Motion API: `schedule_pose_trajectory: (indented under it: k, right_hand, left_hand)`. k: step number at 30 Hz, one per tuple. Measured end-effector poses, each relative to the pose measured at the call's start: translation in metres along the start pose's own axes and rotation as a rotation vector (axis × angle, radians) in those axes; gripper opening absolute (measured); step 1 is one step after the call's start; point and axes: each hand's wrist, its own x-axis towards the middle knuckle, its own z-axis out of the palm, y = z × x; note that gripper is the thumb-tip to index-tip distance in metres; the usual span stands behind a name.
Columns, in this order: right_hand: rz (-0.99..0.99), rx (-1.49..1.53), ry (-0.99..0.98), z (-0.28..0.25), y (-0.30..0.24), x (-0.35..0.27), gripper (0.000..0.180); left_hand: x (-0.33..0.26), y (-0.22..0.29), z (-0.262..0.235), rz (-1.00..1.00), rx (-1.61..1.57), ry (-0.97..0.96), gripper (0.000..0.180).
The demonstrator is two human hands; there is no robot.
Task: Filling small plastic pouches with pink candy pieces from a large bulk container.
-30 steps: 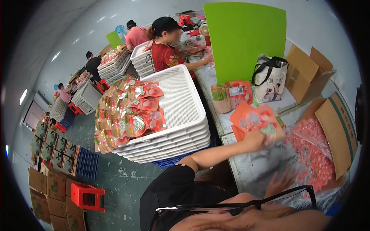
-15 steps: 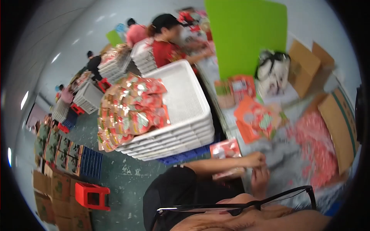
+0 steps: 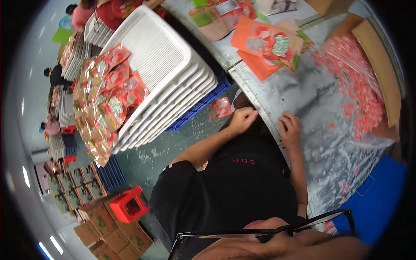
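My left hand (image 3: 242, 121) is closed, its fingers curled beside the table's edge; whether anything is inside them I cannot make out. A red printed pouch (image 3: 221, 108) shows just behind it, low beside the tray stack. My right hand (image 3: 290, 129) rests at the edge of the grey table (image 3: 299, 93), fingers bent and a little apart, with nothing seen in it. Farther up the table lie orange-red printed pouches (image 3: 277, 45). Right of them, a heap of small pink-red wrapped pieces (image 3: 359, 95) spills from a cardboard box (image 3: 383, 73).
Left of the table, stacked white trays (image 3: 173, 86) stand on a blue pallet (image 3: 199, 106), with filled pouches (image 3: 108, 106) piled on top. A red stool (image 3: 128, 204) and cardboard cartons (image 3: 115, 229) stand lower left. A co-worker in red (image 3: 117, 13) is beyond the trays.
My hands, close together before, are now apart: the left at the table's edge, the right on the table side. The view has tilted down, showing more of my torso.
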Motion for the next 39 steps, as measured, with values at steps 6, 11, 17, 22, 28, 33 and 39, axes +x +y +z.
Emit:
schedule_pose_trajectory:
  k: [6, 11, 17, 22, 28, 33, 39]
  right_hand:
    - [-0.020, 0.064, -0.113, 0.027, -0.026, 0.053, 0.028]
    - [-0.077, 0.074, -0.228, 0.048, -0.019, 0.090, 0.034]
    - [-0.113, -0.133, -0.276, 0.048, -0.004, 0.102, 0.037]
    - [-0.052, -0.139, -0.360, 0.048, 0.006, 0.100, 0.031]
    - [0.026, -0.089, -0.463, 0.041, 0.008, 0.095, 0.034]
    - [0.018, -0.100, -0.456, 0.043, 0.013, 0.095, 0.037]
    - [0.082, -0.114, -0.566, 0.034, 0.009, 0.080, 0.035]
  left_hand:
    - [-0.133, -0.150, -0.081, -0.870, 0.383, 0.353, 0.038]
    - [-0.166, -0.224, -0.086, -1.044, 0.605, 0.264, 0.035]
    - [-0.121, -0.327, -0.057, -0.918, 0.631, 0.046, 0.038]
    - [0.004, -0.371, -0.038, -1.288, 0.583, -0.251, 0.046]
    - [0.186, -0.409, 0.095, -0.894, 0.383, -0.382, 0.045]
    - [0.271, -0.389, 0.197, -0.642, 0.163, -0.426, 0.044]
    - [0.312, -0.383, 0.282, -0.430, -0.024, -0.389, 0.043]
